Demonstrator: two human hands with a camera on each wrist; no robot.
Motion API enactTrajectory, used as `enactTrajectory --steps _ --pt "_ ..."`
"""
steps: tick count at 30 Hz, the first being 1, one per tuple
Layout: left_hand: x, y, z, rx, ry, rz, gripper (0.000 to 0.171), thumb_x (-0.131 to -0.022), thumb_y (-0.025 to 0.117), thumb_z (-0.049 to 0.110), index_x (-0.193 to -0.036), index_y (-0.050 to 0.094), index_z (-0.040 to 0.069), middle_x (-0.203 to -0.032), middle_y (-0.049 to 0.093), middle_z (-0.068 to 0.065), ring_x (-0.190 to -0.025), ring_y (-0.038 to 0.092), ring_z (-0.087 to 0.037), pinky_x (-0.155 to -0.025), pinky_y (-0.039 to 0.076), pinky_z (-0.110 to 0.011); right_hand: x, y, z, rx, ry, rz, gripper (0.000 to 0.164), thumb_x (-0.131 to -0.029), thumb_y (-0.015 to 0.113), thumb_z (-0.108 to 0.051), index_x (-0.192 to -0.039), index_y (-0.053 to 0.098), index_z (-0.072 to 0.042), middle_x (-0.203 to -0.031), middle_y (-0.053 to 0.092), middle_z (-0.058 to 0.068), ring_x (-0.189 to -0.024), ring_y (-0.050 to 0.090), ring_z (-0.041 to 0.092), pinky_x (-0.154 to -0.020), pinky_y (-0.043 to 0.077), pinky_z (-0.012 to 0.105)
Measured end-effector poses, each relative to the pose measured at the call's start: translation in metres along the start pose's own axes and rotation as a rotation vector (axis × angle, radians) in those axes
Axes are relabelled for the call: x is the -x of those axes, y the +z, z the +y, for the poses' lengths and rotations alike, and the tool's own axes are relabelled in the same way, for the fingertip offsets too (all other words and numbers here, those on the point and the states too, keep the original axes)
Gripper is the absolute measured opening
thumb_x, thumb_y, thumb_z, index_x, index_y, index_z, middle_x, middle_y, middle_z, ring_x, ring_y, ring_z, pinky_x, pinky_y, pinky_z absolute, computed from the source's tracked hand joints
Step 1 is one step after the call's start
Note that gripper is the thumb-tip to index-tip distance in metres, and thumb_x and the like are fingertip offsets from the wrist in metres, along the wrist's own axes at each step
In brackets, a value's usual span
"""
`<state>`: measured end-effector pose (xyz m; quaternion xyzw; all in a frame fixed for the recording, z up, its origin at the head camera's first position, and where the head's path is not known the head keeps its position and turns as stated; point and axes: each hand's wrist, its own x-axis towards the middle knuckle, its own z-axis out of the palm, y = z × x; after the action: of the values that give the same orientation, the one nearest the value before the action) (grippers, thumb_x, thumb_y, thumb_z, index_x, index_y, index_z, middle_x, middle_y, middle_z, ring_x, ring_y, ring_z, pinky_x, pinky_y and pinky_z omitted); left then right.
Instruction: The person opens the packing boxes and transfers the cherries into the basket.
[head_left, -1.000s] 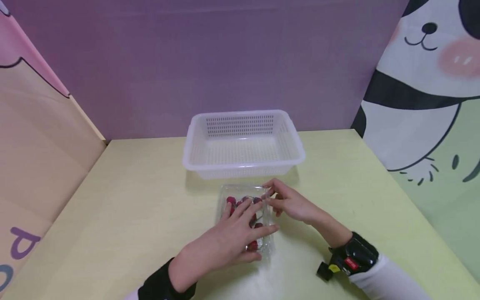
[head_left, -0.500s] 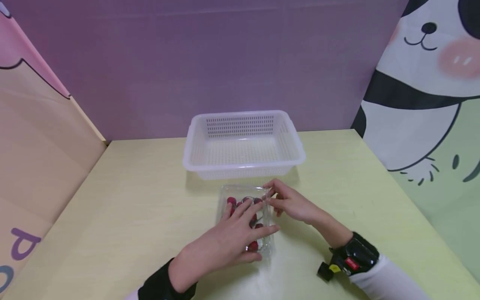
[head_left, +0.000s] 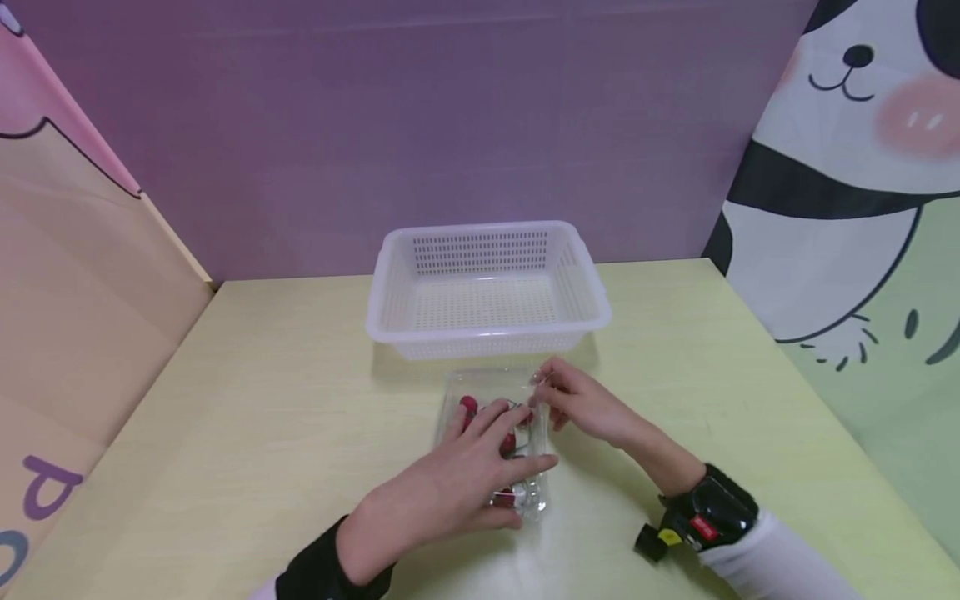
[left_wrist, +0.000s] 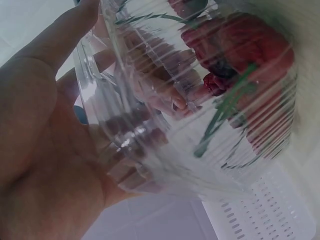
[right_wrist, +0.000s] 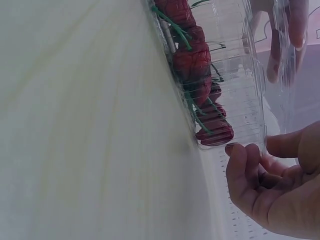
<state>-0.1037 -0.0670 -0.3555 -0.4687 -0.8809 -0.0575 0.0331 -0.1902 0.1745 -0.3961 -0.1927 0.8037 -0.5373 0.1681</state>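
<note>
A clear plastic clamshell box (head_left: 487,383) lies on the table, with red cherries (head_left: 468,404) inside it. Green stems show through its ribbed wall in both wrist views. My left hand (head_left: 465,475) rests over the top with its fingers spread, covering much of the fruit. At the far right corner, my right hand (head_left: 588,408) pinches the box's edge between thumb and fingers. In the right wrist view, the lid side (right_wrist: 286,70) and the cherry-filled part (right_wrist: 220,75) stand somewhat apart. Whether the catch is undone I cannot tell.
A white slotted plastic basket (head_left: 487,321) stands just beyond the box, with no fruit visible in it. The pale wooden table (head_left: 300,400) meets a purple backdrop (head_left: 480,125) at its far edge. Printed cloths hang on both sides.
The box has shifted slightly to the right, and the cherries in it have moved too. My right fingertips have moved slightly right with its edge. The left hand has stayed nearly still.
</note>
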Motion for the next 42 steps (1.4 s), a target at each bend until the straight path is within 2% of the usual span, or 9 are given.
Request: enactTrajectory --steps 5,11,17,23,31,36,42 --pt "0.0 0.0 -0.001 0.004 0.002 0.014 0.067 -0.086 0.077 0.054 -0.146 0.058 0.033 -0.16 0.034 -0.016 -0.148 0.028 -0.035 -0.104 0.039 -0.07 -0.001 0.0 0.001 -0.023 0.001 0.009 0.019 -0.108 0.049 -0.008 -0.119 0.049 0.007 -0.103 0.065 0.017 -0.077 0.059 0.025 -0.067 0.058 0.035" --pt "0.0 0.0 -0.002 0.007 0.015 0.039 0.067 -0.085 0.079 0.055 -0.145 0.059 0.032 -0.159 0.035 -0.016 -0.147 0.029 -0.035 -0.103 0.039 -0.072 -0.001 0.001 -0.001 -0.055 0.025 0.031 0.026 -0.106 0.051 -0.006 -0.123 0.052 0.014 -0.107 0.063 0.023 -0.086 0.067 0.026 -0.073 0.061 0.038" --pt "0.0 -0.001 -0.004 0.014 0.023 0.067 0.065 -0.085 0.08 0.053 -0.143 0.06 0.031 -0.157 0.038 -0.016 -0.145 0.032 -0.037 -0.101 0.041 -0.072 -0.003 0.0 -0.003 -0.077 0.041 0.034 0.033 -0.104 0.054 -0.005 -0.128 0.05 0.017 -0.111 0.061 0.024 -0.086 0.068 0.026 -0.075 0.062 0.039" --pt "0.0 -0.003 -0.004 0.016 -0.007 0.071 0.068 -0.085 0.079 0.054 -0.145 0.058 0.031 -0.157 0.037 -0.015 -0.145 0.033 -0.037 -0.102 0.04 -0.071 -0.003 0.0 -0.004 -0.11 0.034 0.018 0.036 -0.104 0.056 -0.005 -0.131 0.049 0.017 -0.111 0.06 0.024 -0.088 0.068 0.027 -0.076 0.062 0.039" --pt "0.002 -0.007 -0.004 0.038 -0.024 0.091 0.077 -0.084 0.08 0.055 -0.152 0.051 0.032 -0.155 0.036 -0.011 -0.145 0.032 -0.033 -0.106 0.039 -0.067 -0.002 -0.001 -0.002 -0.135 0.001 -0.003 0.042 -0.098 0.056 0.004 -0.136 0.044 0.02 -0.11 0.06 0.025 -0.091 0.067 0.027 -0.079 0.061 0.038" --pt "0.003 -0.009 -0.005 0.058 -0.004 0.122 0.079 -0.083 0.081 0.055 -0.152 0.051 0.03 -0.152 0.038 -0.011 -0.141 0.033 -0.028 -0.108 0.04 -0.058 -0.002 0.0 -0.001 -0.149 -0.009 -0.013 0.047 -0.095 0.058 0.005 -0.137 0.044 0.019 -0.112 0.057 0.024 -0.094 0.066 0.027 -0.081 0.061 0.039" --pt "0.006 -0.012 -0.007 0.078 0.016 0.151 0.078 -0.085 0.08 0.055 -0.152 0.051 0.029 -0.151 0.039 -0.013 -0.139 0.036 -0.029 -0.109 0.039 -0.054 -0.002 -0.001 -0.001 -0.129 0.001 -0.012 0.046 -0.096 0.062 0.003 -0.137 0.046 0.016 -0.115 0.056 0.026 -0.097 0.066 0.03 -0.08 0.061 0.04"
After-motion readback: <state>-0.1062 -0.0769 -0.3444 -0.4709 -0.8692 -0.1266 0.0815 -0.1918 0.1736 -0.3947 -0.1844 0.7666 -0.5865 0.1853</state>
